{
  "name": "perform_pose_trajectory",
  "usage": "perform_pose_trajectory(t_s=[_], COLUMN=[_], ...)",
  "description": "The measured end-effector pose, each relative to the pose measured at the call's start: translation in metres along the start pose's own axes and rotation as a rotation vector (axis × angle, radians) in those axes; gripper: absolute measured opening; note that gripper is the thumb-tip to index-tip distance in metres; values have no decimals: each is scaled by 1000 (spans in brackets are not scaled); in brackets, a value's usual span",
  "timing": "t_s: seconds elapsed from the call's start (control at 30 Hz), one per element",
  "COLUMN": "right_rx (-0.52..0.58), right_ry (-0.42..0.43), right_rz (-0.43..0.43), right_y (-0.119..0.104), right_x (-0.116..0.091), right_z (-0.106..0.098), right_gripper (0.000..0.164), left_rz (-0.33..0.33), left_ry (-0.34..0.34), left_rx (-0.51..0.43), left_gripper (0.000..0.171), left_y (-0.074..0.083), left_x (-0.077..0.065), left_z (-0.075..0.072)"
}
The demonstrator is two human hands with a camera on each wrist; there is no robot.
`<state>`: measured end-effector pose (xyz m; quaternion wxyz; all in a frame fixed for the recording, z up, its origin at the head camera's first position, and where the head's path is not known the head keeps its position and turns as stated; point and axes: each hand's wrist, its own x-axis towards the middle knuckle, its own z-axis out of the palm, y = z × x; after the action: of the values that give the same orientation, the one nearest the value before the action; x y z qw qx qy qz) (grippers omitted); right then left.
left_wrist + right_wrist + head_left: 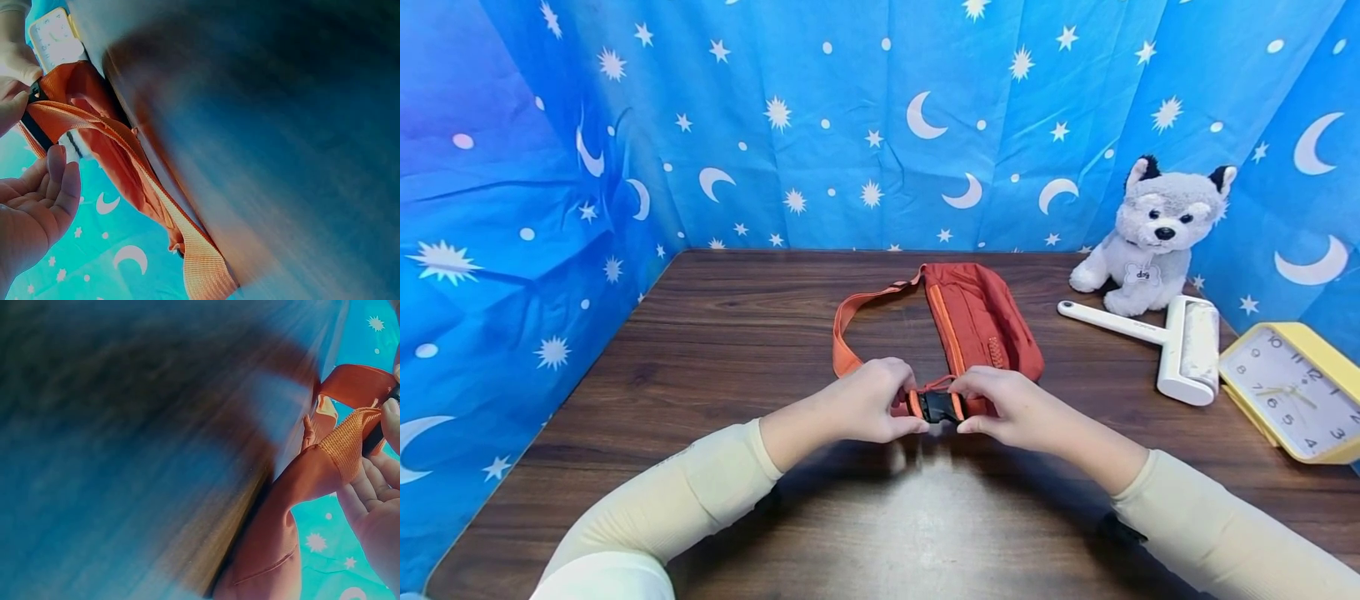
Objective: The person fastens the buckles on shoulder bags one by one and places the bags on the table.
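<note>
A rust-red waist bag (pixel 977 321) lies on the dark wooden table, its orange strap (pixel 850 321) looping out to the left. In front of the bag, a black side-release buckle (pixel 942 407) joins the two strap ends and looks fastened. My left hand (pixel 880 400) pinches the buckle's left end between thumb and fingers. The other end is pinched by my right hand (pixel 1003 408). In the left wrist view, the orange webbing (pixel 119 134) runs from the black buckle part (pixel 39 128) down along the bag. The right wrist view shows webbing (pixel 347 444) folded beside my right fingers.
At the back right sits a grey and white plush dog (pixel 1157 237). A white lint roller (pixel 1183 350) lies in front of it, handle pointing left. A yellow alarm clock (pixel 1296 392) stands at the right edge. A blue star-and-moon curtain (pixel 850 125) closes off the back and sides.
</note>
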<state>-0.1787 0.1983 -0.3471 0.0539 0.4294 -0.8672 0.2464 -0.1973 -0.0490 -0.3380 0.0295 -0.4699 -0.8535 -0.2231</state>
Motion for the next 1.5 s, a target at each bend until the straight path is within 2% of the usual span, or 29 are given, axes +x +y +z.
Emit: perform_pose_trajectory(t_s=[0.4, 1.03, 1.5], right_rx=[19, 5, -11], right_ry=[13, -5, -16], right_rz=[-21, -4, 93], right_y=[1, 1, -5], right_x=[0, -1, 0], right_z=[1, 2, 4], right_gripper=[37, 39, 40], left_rz=[-25, 2, -67], left_ry=[-6, -32, -109], left_rx=[-35, -29, 51], left_gripper=[36, 35, 35], left_y=[1, 3, 8], left_x=[1, 5, 4], left_z=[1, 2, 3])
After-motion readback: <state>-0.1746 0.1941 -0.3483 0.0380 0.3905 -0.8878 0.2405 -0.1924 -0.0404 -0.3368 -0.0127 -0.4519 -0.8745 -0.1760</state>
